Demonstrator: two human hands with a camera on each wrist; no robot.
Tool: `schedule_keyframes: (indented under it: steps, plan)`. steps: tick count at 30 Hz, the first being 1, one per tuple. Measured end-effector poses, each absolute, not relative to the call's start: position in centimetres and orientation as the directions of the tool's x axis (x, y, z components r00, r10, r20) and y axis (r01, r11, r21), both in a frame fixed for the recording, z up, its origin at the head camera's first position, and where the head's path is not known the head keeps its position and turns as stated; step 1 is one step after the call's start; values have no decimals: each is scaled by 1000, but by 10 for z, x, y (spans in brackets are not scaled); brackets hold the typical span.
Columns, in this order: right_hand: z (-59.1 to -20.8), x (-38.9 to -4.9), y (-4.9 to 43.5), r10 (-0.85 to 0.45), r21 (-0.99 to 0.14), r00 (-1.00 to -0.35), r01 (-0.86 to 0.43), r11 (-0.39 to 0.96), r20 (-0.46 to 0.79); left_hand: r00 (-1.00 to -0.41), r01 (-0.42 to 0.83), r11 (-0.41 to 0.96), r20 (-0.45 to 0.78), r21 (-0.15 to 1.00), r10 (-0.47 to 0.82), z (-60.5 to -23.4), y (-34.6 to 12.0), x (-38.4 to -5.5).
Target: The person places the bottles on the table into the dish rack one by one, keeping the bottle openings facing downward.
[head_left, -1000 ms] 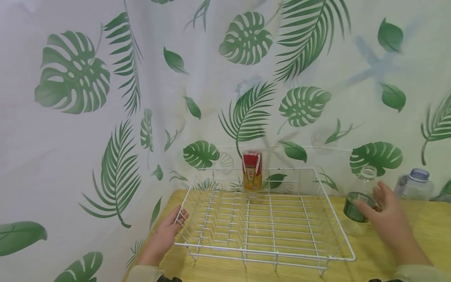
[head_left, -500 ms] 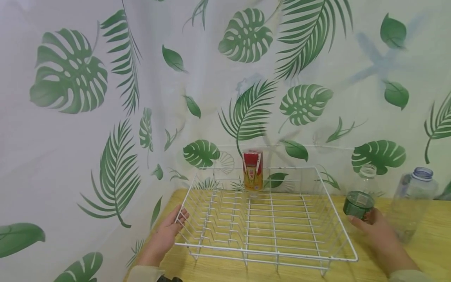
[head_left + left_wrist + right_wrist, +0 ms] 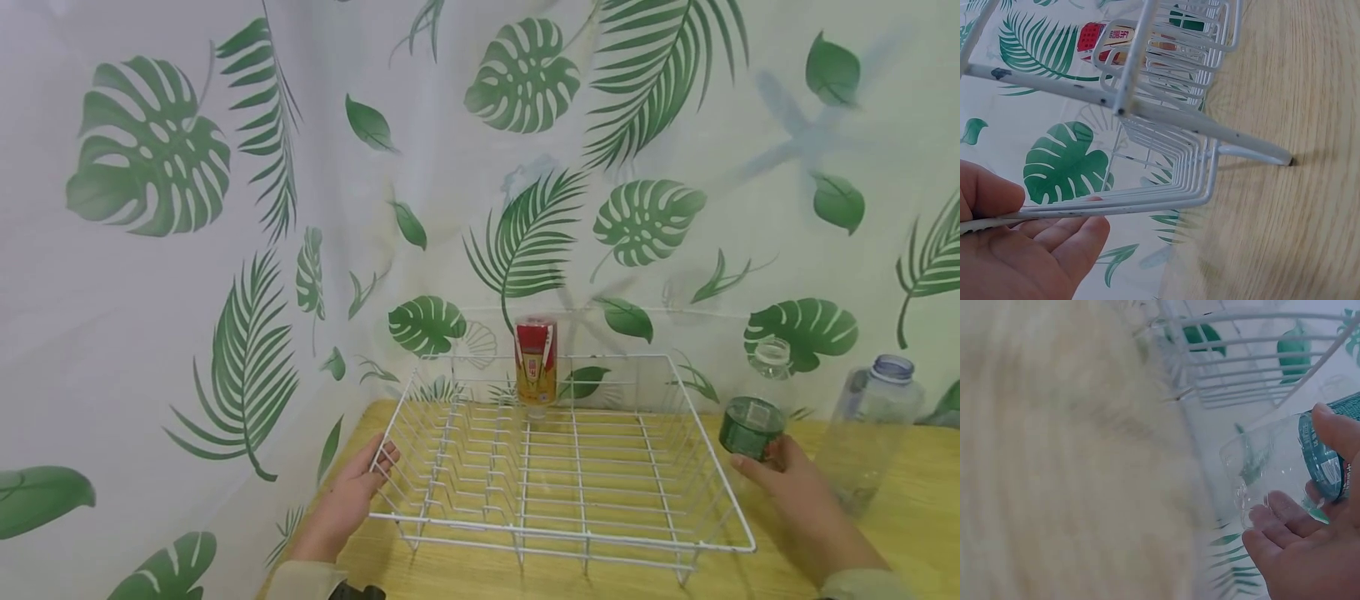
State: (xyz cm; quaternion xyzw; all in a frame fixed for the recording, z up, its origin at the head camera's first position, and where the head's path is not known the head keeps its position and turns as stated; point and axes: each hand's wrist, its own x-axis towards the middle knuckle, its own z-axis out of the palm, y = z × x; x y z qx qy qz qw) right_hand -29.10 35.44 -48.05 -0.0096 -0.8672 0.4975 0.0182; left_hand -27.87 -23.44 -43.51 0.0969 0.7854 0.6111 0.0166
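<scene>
A white wire dish rack (image 3: pixel 585 530) stands on the table in the head view. My left hand (image 3: pixel 352 500) is at its left side; in the left wrist view its rim wire passes between the thumb and fingers of my left hand (image 3: pixel 1035 244). To the right of the rack, my right hand (image 3: pixel 802 500) holds a clear plastic bottle (image 3: pixel 771 360) with a green label, uncapped as far as I can see. In the right wrist view the thumb of my right hand (image 3: pixel 1316 550) lies over the label, and the fingers curl behind the bottle (image 3: pixel 1266 462).
A red and yellow drink bottle (image 3: pixel 536 367) stands upside down at the rack's back. A larger clear bottle (image 3: pixel 870 442) with a bluish neck stands right of my right hand. Leaf-patterned sheeting (image 3: pixel 450 208) hangs behind and left of the wooden table (image 3: pixel 900 517).
My right hand has gone lower on the green-labelled bottle, which has shifted slightly left and up. The larger bottle shows more fully now. My left hand and the rack are nearly unchanged.
</scene>
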Motion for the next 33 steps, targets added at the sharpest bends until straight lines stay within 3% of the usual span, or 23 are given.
schedule_keyframes:
  steps: [7, 13, 23, 28, 33]
  plan:
    - [-454, -280, 350, 60, -841, -995, -37, 540, 82, -982, 119, 254, 75, 960, 175, -434, -234, -278]
    - [-422, -266, 350, 42, -821, -984, -121, 559, 174, -984, 140, 383, 87, 913, 153, -431, -235, -279]
    - [-369, -231, 319, -42, -724, -954, -254, 642, 298, -956, 268, 677, 277, 686, 97, -392, -216, -256]
    - [-353, -210, 287, -98, -564, -877, -384, 731, 470, -850, 476, 731, 469, 489, 239, -374, -186, -237]
    - [-345, -195, 258, -169, -382, -820, -425, 821, 547, -676, 650, 719, 621, 248, 396, -361, -152, -222]
